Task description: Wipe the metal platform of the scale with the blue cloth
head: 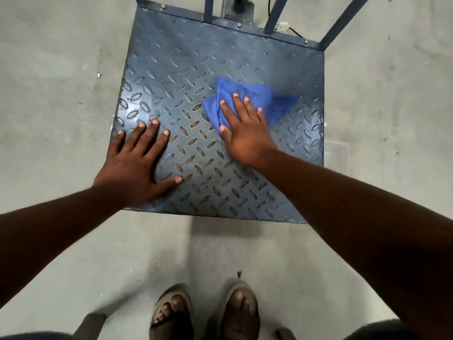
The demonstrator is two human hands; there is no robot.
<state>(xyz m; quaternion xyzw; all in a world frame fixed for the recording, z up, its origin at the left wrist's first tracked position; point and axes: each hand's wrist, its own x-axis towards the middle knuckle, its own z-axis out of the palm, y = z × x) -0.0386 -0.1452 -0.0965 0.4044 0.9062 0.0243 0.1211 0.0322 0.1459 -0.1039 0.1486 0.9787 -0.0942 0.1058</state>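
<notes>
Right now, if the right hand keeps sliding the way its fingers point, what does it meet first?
Only more platform: the right hand pushes the blue cloth toward the far edge, where the blue frame bars likely come first.

Layout relative to the platform (196, 57). The cloth (259, 104) lies on it, right of centre, under the flat right hand (245, 133). The left hand (137, 165) rests flat on its near left part. Frame bars (343, 20) rise from its far edge. Two sandalled feet (208, 312) stand on the floor (49, 119) before its near edge.
</notes>
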